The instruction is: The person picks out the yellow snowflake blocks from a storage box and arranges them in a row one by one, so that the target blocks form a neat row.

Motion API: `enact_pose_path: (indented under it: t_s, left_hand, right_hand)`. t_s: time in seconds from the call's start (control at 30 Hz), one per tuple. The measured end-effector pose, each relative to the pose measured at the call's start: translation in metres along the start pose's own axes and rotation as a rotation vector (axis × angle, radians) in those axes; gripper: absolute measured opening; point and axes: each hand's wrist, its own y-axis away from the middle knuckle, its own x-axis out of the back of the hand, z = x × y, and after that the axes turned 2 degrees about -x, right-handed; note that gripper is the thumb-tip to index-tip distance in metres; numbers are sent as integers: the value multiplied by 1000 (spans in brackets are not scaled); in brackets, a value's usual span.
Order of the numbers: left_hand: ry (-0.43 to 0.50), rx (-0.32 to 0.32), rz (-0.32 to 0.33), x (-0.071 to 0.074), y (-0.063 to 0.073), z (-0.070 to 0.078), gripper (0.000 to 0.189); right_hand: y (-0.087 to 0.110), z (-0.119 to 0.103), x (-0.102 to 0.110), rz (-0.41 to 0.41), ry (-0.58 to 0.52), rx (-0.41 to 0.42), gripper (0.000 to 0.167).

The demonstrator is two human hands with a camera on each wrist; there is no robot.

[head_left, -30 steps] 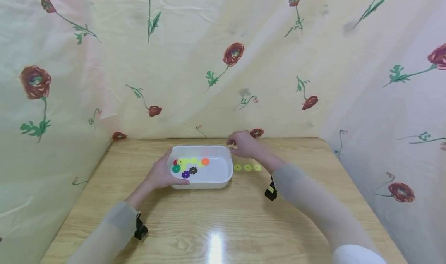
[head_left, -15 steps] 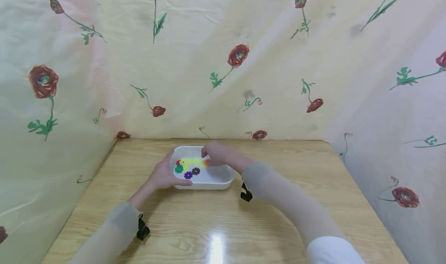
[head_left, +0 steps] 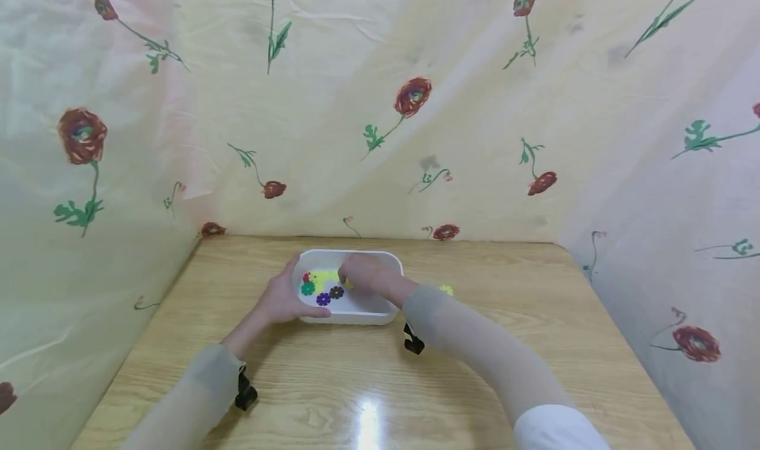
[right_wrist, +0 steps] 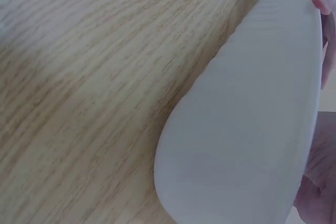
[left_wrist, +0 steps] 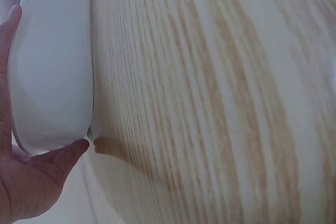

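My left hand [head_left: 280, 299] grips the left end of a white plastic tub [head_left: 356, 318], its thumb along the front wall. In the left wrist view that thumb lies low against the tub's outer wall. My right hand [head_left: 366, 273] reaches down inside the tub, fingers bent over yellow flower-shaped discs [head_left: 320, 278]; I cannot tell whether it pinches one. Beside them lie a green disc [head_left: 307, 288], a purple disc [head_left: 323, 299], a dark brown disc [head_left: 336, 292] and a red disc [head_left: 306, 277]. The right wrist view shows mostly the tub's outer wall [right_wrist: 241, 119].
The tub stands on a wood-grain table [head_left: 332, 384] towards its far edge. One yellow disc [head_left: 446, 290] on the table shows past my right forearm, which covers the area beside the tub. Flower-printed cloth [head_left: 309, 120] hangs behind and at both sides.
My right hand has moved left from the tub's back right corner into the tub, covering the orange disc. Its forearm now hides most of the yellow row. My left hand keeps its hold.
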Motion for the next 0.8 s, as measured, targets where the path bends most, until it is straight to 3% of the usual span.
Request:
enact_pose_path:
  t_s: [0.47, 0.8]
  left_hand:
    - [11, 12, -11, 1, 2, 5, 135]
    - [13, -12, -4, 1, 1, 2, 135]
  right_hand:
    - [-2, -3, -1, 36, -57, 28, 31]
    - [-3, -3, 5, 114, -171, 87, 33]
